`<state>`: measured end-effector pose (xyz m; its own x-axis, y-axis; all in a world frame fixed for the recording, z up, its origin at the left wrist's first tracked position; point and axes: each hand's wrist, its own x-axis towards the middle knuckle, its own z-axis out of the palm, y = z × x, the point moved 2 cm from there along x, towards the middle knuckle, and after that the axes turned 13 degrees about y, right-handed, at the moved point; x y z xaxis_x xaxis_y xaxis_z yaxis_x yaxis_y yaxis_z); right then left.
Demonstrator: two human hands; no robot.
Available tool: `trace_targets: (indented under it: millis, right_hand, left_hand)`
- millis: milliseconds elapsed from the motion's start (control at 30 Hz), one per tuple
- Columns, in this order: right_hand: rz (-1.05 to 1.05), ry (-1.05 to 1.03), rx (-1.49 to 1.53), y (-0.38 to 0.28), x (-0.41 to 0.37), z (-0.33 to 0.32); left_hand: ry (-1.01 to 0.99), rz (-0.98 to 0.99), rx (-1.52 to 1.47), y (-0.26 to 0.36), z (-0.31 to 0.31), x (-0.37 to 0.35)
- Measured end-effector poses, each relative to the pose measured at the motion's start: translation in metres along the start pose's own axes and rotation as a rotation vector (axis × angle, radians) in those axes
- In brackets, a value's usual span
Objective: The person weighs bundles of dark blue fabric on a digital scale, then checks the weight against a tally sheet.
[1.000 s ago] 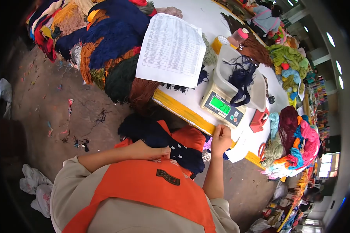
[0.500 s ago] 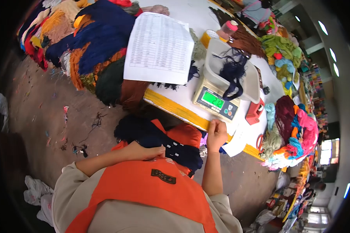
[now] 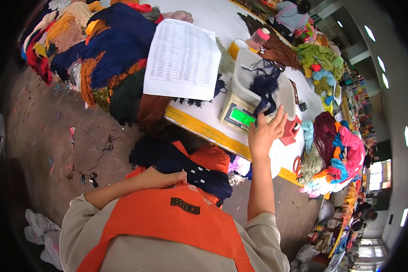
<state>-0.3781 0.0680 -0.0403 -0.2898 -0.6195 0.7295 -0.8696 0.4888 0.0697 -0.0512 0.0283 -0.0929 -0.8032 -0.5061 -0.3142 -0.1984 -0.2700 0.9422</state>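
My right hand (image 3: 266, 134) reaches over the table's front edge with its fingers spread, just in front of a digital scale (image 3: 238, 114) with a green display. A grey tray (image 3: 285, 94) sits on the scale and holds dark navy yarn (image 3: 264, 86), one loop hanging over its near rim. My left hand (image 3: 170, 177) is closed near my orange apron (image 3: 167, 217), beside navy yarn with white tags (image 3: 199, 171); what its fingers hold, if anything, is hidden.
A printed sheet (image 3: 183, 59) lies left of the scale. Piled yarn (image 3: 118, 45) covers the table's left end. Right are a red object (image 3: 291, 131), red scissors (image 3: 297, 165) and colourful yarn (image 3: 344, 154). A person (image 3: 292, 16) is at the far side.
My right hand has moved from the table edge up and right to the scale's front, its fingers opening out. My left hand has stayed near the apron.
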Motion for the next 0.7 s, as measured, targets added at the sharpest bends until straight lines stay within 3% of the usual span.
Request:
trace_targets:
  millis: [167,233,267,300,333,367,400,433,467,500,533,600,633,700]
  right_hand:
    - [-0.051,0.099,0.221,-0.014,-0.010,-0.043]
    - [0.043,0.063,0.408,-0.003,-0.015,-0.068]
    - [0.354,0.066,0.643,0.007,-0.019,-0.080]
    - [0.840,0.092,0.872,0.011,-0.015,-0.101]
    - [0.535,0.230,0.736,0.056,-0.027,-0.106]
    - [0.794,0.364,1.319,0.075,-0.018,-0.132]
    - [0.946,0.580,1.062,0.099,-0.015,-0.169]
    - [0.834,0.720,0.455,0.122,-0.024,-0.204]
    - [0.736,0.884,0.299,0.137,-0.029,-0.234]
    - [0.588,1.012,0.274,0.146,-0.033,-0.263]
    - [0.448,1.086,0.259,0.148,-0.039,-0.285]
    - [0.258,1.011,0.289,0.130,-0.045,-0.302]
    - [0.263,0.908,0.308,0.115,-0.044,-0.296]
    - [0.394,0.408,0.414,0.077,-0.048,-0.258]
  left_hand:
    - [0.059,0.000,0.006,-0.005,-0.009,-0.004]
    - [0.091,-0.035,0.026,-0.001,-0.006,-0.004]
    - [0.118,-0.072,0.049,0.002,-0.004,-0.004]
    - [0.118,-0.082,0.048,0.004,-0.003,-0.003]
    - [0.123,-0.014,0.051,0.009,-0.003,-0.001]
    - [0.130,0.056,0.054,0.014,-0.006,0.001]
    - [0.130,-0.013,-0.060,0.015,-0.011,0.002]
    - [0.167,-0.010,-0.101,0.018,-0.017,0.004]
    - [0.203,-0.007,-0.142,0.020,-0.024,0.006]
    - [0.061,0.103,-0.413,0.020,-0.029,0.012]
    - [0.045,0.130,-0.492,0.034,-0.029,0.007]
    - [-0.086,0.195,-0.577,0.065,-0.027,-0.001]
    - [-0.164,0.228,-0.602,0.072,-0.021,0.005]
    - [-0.328,0.226,-0.574,0.084,-0.007,0.014]
